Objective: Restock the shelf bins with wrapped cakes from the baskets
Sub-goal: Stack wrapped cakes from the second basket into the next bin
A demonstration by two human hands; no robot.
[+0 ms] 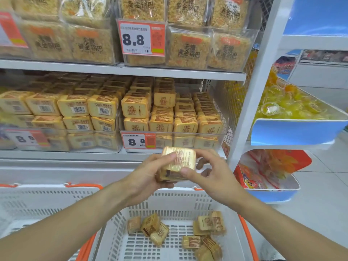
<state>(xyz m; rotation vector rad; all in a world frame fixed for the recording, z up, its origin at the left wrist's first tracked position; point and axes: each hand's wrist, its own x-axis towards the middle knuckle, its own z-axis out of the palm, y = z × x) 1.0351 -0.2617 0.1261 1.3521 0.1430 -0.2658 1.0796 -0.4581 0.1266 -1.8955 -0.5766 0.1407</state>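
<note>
Cakes held above the basket (188,202), below the bin (211,140).
Left hand (148,178) and right hand (212,174) each grasped the stacked cakes (178,162) with curled fingers; printed top face tilted toward the camera, long axis running left-right.

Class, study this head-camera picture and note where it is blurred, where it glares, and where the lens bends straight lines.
Head view: the left price tag is smeared by blur, the middle tag reads sharply; glare streaks the wrapped cakes held by the left hand and right hand; the wide lens bows the shelf edge and tilts the white upright; the lighting is even, with soft shadows.
</note>
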